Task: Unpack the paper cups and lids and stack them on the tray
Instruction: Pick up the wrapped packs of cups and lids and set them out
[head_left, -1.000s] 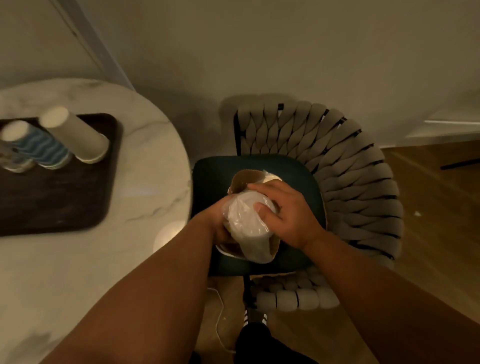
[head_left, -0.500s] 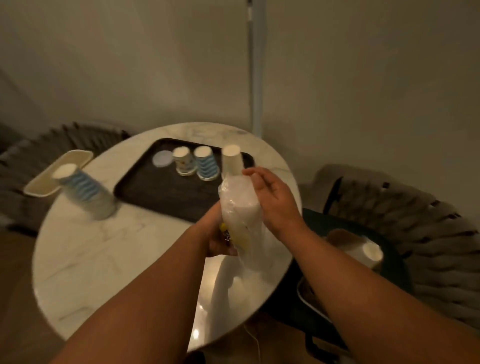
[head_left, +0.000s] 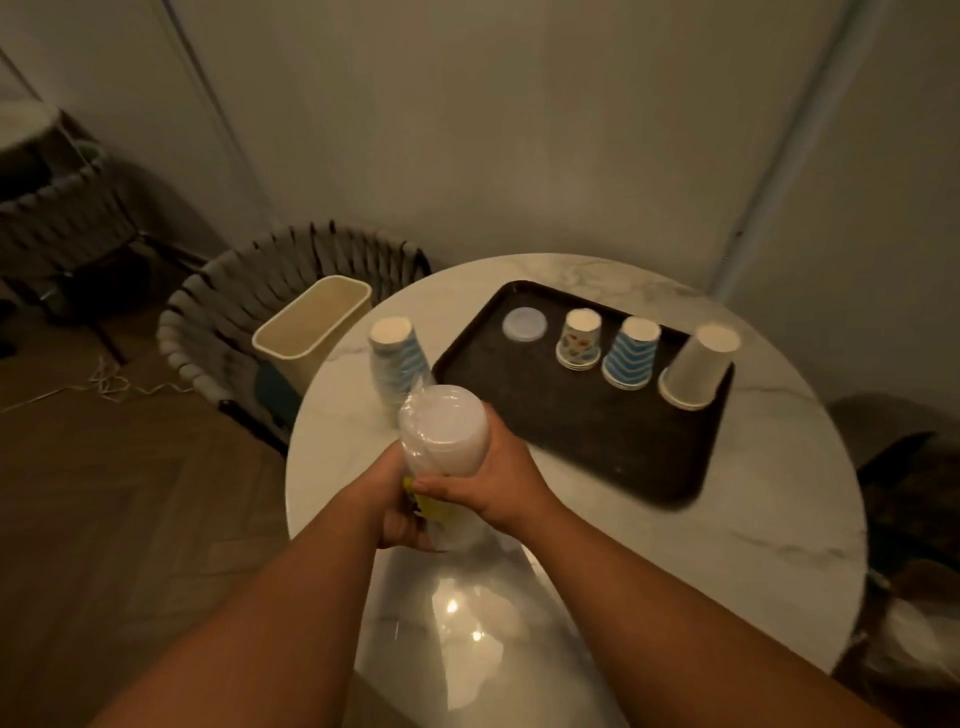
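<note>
Both hands hold a clear plastic sleeve of white lids (head_left: 445, 434) upright over the round marble table (head_left: 727, 519). My left hand (head_left: 397, 512) grips its lower end, where a yellow label shows. My right hand (head_left: 501, 475) wraps around its right side. On the dark tray (head_left: 571, 431) stand a clear lid (head_left: 523, 324), a small printed cup stack (head_left: 579, 340), a blue-striped cup stack (head_left: 631, 353) and a plain white cup stack (head_left: 698, 374), all upside down. A wrapped sleeve of blue-striped cups (head_left: 397, 358) stands on the table left of the tray.
A cream rectangular bin (head_left: 311, 327) sits on a woven chair (head_left: 228, 312) at the table's left edge. Another chair (head_left: 909, 493) is at the right. A white cord (head_left: 104, 387) lies on the wooden floor. A wall is close behind the table.
The view swung from the chair with the paper bag to the table. Both hands carried the lid sleeve out of the bag and now hold it over the table's near left part.
</note>
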